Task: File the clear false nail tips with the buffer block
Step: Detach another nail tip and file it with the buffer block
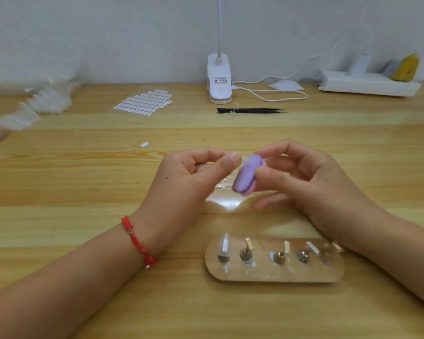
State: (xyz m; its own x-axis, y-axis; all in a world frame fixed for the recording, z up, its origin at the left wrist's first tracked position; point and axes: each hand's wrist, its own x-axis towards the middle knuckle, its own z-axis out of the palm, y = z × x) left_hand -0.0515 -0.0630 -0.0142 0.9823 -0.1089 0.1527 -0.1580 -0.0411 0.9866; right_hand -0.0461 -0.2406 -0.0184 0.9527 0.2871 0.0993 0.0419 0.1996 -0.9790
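Purple buffer block (246,174), red bracelet (138,242), black tweezers (251,110), white lamp (219,78)

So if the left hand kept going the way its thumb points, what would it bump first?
Most likely the purple buffer block gripped by the right hand. The left hand pinches what looks like a clear nail tip, and its thumb points straight at the block, though depth is hard to judge.

Nearer the person than the right hand (311,177) lies a wooden board (274,275) with five metal stands. Well beyond the left hand (189,177) lies a sheet of white tabs (143,102); beyond the right hand, black tweezers (251,110), a white clip lamp (218,79) and a power strip (367,84)
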